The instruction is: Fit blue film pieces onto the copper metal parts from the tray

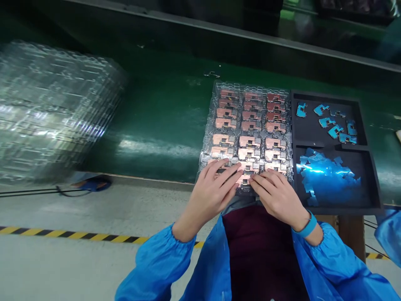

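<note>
In front of me a clear plastic tray [263, 88] holds rows of copper-coloured circuit boards [249, 142]. My left hand [216, 184] lies over the tray's near left part, palm down, its fingers stretched out and slightly spread on the boards. My right hand [275, 194] reaches over the near right part, fingers extended, with the tips on or close to the boards of the nearest rows. A blue band [306, 225] circles my right wrist. Both hands cover some of the near boards, and nothing shows gripped in either.
Right of the clear tray stands a black tray [369, 177] with two compartments. Several blue-covered pieces [336, 131] lie in the far one, a heap of blue film pieces [328, 177] in the near one. A stack of clear trays [53, 113], blurred, stands left on the green table [156, 121].
</note>
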Demonstrator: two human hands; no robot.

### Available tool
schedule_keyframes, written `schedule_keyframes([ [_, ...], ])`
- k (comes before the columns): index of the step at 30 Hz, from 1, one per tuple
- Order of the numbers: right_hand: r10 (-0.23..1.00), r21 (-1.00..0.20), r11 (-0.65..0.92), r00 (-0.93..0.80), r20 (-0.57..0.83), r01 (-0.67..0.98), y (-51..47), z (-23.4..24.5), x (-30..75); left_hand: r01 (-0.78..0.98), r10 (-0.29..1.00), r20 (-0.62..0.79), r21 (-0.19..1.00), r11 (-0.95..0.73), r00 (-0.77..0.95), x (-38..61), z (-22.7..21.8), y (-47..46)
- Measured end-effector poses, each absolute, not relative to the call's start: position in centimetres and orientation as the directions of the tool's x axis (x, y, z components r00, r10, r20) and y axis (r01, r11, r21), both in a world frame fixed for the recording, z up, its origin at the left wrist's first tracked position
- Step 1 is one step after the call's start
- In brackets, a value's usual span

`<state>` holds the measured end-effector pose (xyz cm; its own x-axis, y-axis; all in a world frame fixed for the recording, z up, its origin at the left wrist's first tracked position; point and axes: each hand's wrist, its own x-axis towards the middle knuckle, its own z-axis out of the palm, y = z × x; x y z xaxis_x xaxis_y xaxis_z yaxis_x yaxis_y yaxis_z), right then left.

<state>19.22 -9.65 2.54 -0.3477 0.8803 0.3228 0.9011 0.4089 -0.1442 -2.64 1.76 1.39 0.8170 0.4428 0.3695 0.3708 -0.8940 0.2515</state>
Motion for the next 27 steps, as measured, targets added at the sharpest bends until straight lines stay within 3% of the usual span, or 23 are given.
schedule_keyframes([
  [4,0.896,-0.141,0.372,-0.316,0.313,0.917,-9.7,2.7,18.9,0.374,0.444,0.368,0.247,-0.894,0.817,-2.8,1.3,1.9],
  [9,0.916,-0.174,0.331,-0.272,0.295,0.927,-9.6,3.0,18.6,0.332,0.446,0.41,0.321,-0.887,0.796,-3.6,1.0,1.7],
  [15,0.937,-0.235,0.277,-0.208,0.282,0.932,-10.0,3.0,18.8,0.329,0.433,0.433,0.296,-0.897,0.79,-3.8,0.7,1.2],
  [20,0.926,-0.226,0.302,-0.229,0.301,0.926,-10.2,2.9,19.0,0.334,0.476,0.396,0.377,-0.864,0.785,-3.7,0.4,1.3],
  [27,0.94,-0.341,0.193,-0.074,0.334,0.92,-10.8,4.7,21.0,0.393,0.531,0.425,0.372,-0.841,0.733,-4.1,2.1,2.0],
])
